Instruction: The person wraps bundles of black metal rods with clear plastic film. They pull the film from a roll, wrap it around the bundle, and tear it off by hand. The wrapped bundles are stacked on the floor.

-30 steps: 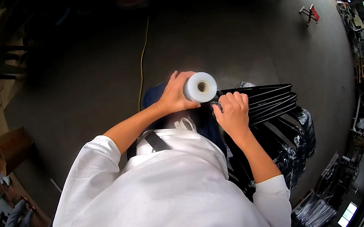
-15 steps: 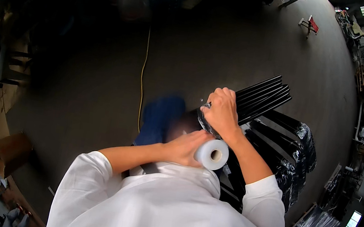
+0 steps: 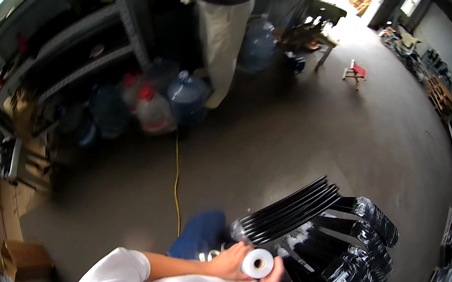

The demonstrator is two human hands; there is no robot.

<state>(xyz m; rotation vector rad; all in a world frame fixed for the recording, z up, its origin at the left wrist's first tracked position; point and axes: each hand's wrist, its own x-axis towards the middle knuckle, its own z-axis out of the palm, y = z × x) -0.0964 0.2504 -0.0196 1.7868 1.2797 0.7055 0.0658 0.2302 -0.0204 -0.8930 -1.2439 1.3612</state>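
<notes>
Off the black tubes (image 3: pixel 289 211) now, the right hand (image 3: pixel 273 278) joins the left hand (image 3: pixel 228 260) at lower centre, both curled around the white roll (image 3: pixel 250 263) (so neither grips the tubes)

Open floor (image 3: pixel 125 208) left, black tubes (image 3: pixel 289 211) ahead

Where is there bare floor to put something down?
Bare floor shows between the yellow cord and the red stool, and between the cord and the cardboard box. It's crowded right of the roll, where black bundles lie, and around the water jugs.
</notes>
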